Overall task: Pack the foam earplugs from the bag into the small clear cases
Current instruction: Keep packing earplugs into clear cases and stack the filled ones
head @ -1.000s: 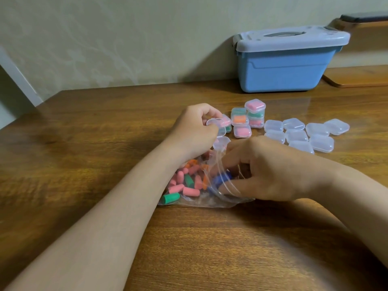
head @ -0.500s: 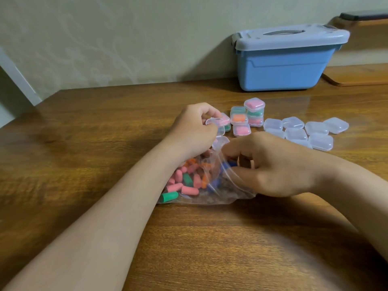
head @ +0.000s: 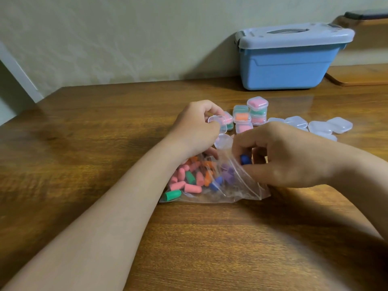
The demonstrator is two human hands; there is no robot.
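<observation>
Foam earplugs (head: 189, 181), stubby pink, orange, green and purple cylinders, lay heaped in the crinkled clear bag (head: 237, 192) on the glossy wooden table (head: 84, 143). The right hand (head: 289, 156) pinched a blue earplug (head: 244, 159) at the bag's mouth, while the left hand (head: 195, 131) gripped an open clear case (head: 218, 123). A few filled cases (head: 257, 105) stood behind, with several empty cases (head: 320, 127) beside them. The task looked roughly midway.

The wooden table (head: 105, 143) bears the earplug bag (head: 231, 192), small clear cases (head: 320, 127) and a blue bin (head: 287, 68).
</observation>
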